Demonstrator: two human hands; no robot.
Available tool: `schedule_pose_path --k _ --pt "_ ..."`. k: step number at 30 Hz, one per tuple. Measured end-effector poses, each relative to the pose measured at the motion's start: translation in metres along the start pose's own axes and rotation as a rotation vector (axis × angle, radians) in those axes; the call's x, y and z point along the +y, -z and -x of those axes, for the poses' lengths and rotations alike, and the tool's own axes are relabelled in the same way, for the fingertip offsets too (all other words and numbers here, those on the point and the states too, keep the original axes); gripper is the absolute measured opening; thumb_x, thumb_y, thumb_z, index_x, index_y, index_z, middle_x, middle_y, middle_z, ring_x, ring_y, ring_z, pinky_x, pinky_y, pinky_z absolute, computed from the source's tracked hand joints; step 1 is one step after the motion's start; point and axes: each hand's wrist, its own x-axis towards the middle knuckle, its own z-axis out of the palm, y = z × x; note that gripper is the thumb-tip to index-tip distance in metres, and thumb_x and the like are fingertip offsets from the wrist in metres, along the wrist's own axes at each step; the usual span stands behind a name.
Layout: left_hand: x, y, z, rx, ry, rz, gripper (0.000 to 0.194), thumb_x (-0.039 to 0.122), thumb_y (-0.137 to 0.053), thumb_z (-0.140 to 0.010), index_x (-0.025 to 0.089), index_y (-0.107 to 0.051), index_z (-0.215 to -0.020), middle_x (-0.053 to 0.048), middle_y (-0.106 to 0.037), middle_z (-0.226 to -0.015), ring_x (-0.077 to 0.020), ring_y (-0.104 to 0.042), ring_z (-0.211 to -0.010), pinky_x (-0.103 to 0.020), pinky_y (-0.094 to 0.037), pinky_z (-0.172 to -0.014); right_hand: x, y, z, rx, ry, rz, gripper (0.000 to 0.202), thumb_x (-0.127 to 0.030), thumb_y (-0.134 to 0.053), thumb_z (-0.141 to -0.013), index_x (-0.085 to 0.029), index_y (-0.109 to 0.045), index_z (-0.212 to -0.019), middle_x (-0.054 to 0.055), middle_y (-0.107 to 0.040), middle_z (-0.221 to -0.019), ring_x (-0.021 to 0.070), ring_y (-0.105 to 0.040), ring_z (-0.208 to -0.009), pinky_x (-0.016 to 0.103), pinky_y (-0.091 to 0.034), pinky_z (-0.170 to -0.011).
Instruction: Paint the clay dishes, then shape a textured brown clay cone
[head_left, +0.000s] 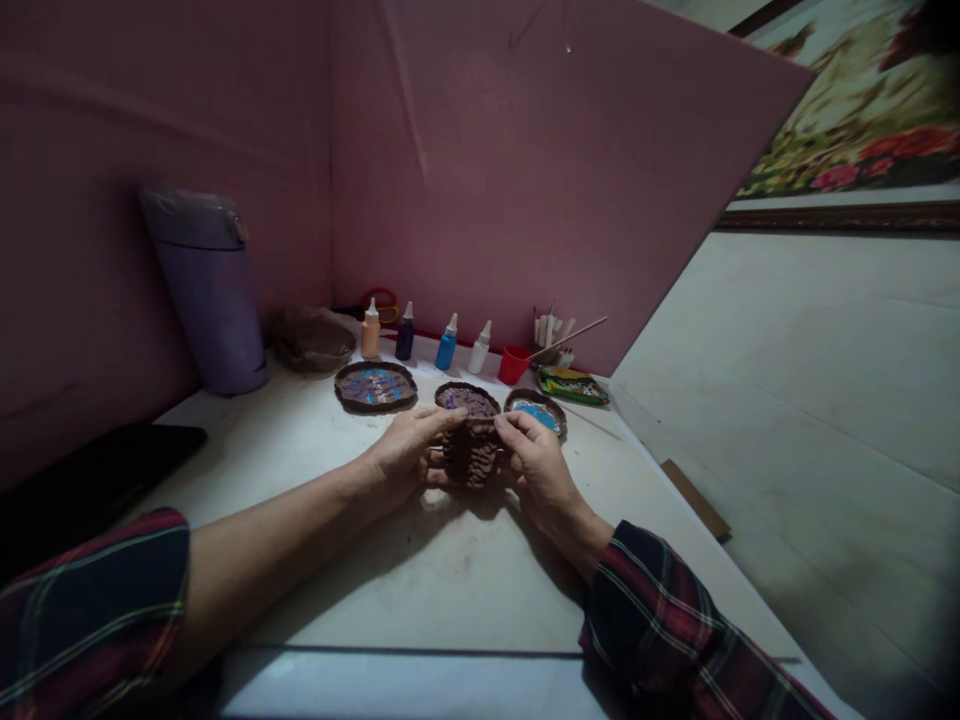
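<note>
Between both hands I hold a small brown clay piece [471, 455] with a ridged, wavy surface, raised a little above the white table. My left hand [409, 445] grips its left side, thumb along the upper edge and fingers behind and below. My right hand [536, 460] pinches its upper right edge with thumb and fingers. Just behind it lies a brown-rimmed clay dish [469, 398] with purple inside. To the left is a larger clay dish [375, 387] streaked blue and purple. Beyond my right hand, a clay dish [536, 413] holds blue and white.
Paint bottles in peach [370, 332], dark purple [405, 335], blue [446, 345] and white [480, 350] line the back. Right of them stand a red cup [514, 366] with a stick and a green packet [574, 386]. A purple tumbler [206, 290] and wrapped brown lump [313, 338] stand left.
</note>
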Motion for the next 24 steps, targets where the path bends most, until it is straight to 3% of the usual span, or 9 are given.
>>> schedule_pose_path --k 11,17,24 --pt "0.0011 -0.0008 0.0020 -0.002 -0.008 -0.001 0.013 0.017 -0.063 -0.068 0.017 -0.053 -0.078 0.001 -0.054 -0.059 -0.0118 -0.054 -0.045 -0.023 -0.046 -0.042 0.0022 0.0009 0.0007 -0.025 0.000 0.042 0.033 -0.048 -0.070 -0.069 -0.020 -0.057 -0.079 -0.004 -0.055 -0.062 0.0080 -0.046 -0.046 0.020 -0.038 -0.041" --pt "0.0047 -0.0002 0.0027 -0.027 0.082 0.028 0.027 0.037 -0.062 -0.074 0.012 -0.062 -0.084 -0.010 -0.066 -0.077 -0.0179 -0.063 -0.061 -0.030 -0.053 -0.057 0.0016 0.0008 -0.0002 -0.008 -0.013 0.017 0.034 -0.048 -0.072 -0.067 -0.020 -0.057 -0.079 -0.003 -0.058 -0.064 0.0084 -0.047 -0.046 0.020 -0.037 -0.040" --pt "-0.0024 0.0022 -0.0009 -0.013 -0.019 -0.054 0.034 0.039 -0.072 -0.069 0.016 -0.059 -0.090 -0.006 -0.064 -0.074 -0.0169 -0.063 -0.058 -0.026 -0.049 -0.047 -0.0005 -0.0012 0.0030 -0.030 0.047 0.059 0.030 -0.046 -0.070 -0.071 -0.019 -0.058 -0.078 -0.004 -0.053 -0.065 0.0067 -0.045 -0.048 0.019 -0.037 -0.043"
